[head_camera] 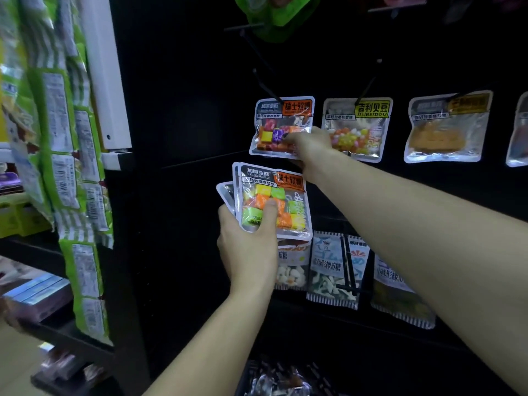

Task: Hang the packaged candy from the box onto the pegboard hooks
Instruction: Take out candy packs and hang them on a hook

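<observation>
Pinching the lower right corner of an orange-labelled candy pack [281, 127] that hangs on a black hook [268, 86] of the pegboard [185, 110], the right hand [310, 147] reaches up while the left hand [248, 247] grips a small stack of packs [271, 198] just below, thumb pressed on the front one.

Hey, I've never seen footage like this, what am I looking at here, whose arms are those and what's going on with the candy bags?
This is one picture from a camera worn on a person's head, looking forward and down, so the arms are that person's own. There is no machine. The right hand holds a soft-candy pouch that is on a pegboard hook of a dark display wall. The left hand grips a small stack of matching pouches, waiting to be hung. Beside it hang a jelly-bean pouch and other sweets. At the bottom edge is a dark box holding more packets.
</observation>
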{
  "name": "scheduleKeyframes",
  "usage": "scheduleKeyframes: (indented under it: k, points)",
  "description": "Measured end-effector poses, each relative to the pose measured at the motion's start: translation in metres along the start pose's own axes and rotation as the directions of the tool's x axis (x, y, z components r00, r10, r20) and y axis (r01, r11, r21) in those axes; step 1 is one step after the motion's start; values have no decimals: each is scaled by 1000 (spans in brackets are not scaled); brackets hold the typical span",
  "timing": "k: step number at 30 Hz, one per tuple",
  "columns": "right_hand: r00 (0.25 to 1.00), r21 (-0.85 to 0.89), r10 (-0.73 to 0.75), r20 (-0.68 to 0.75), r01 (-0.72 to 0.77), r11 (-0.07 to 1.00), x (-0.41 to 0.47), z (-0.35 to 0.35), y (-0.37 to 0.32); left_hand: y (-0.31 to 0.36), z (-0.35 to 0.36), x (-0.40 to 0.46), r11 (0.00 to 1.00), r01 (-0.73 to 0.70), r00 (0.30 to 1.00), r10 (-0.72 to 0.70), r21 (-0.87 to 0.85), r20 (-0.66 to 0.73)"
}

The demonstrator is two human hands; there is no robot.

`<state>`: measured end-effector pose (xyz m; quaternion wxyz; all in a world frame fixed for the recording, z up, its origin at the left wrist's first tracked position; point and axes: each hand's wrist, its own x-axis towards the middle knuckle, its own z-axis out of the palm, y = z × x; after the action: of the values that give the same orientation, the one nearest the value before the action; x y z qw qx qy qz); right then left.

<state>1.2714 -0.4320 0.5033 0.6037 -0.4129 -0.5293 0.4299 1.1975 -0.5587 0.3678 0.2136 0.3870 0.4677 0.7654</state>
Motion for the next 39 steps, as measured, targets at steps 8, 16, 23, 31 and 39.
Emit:
scheduleKeyframes:
  k: [8,16,23,31,39]
  points:
    - [992,-42,99,77,-96,995,-8,-18,10,5,-3,-4,1000,-14,1000,14,-13,-6]
    - [899,-268,313,306,-234,934,-70,-57,19,11,-2,-4,1000,20,999,-20,-10,-49]
    - [867,-248,270,418,-177,953,-87,-68,22,15,-6,-3,999,25,1000,-26,28,14]
    - [953,-179,189,236,-148,973,-87,-73,24,12,-15,0,998,57,992,-61,38,113]
    - [944,-173,212,253,-171,970,-95,-76,18,21,-14,-1,994,111,990,-110,-7,85]
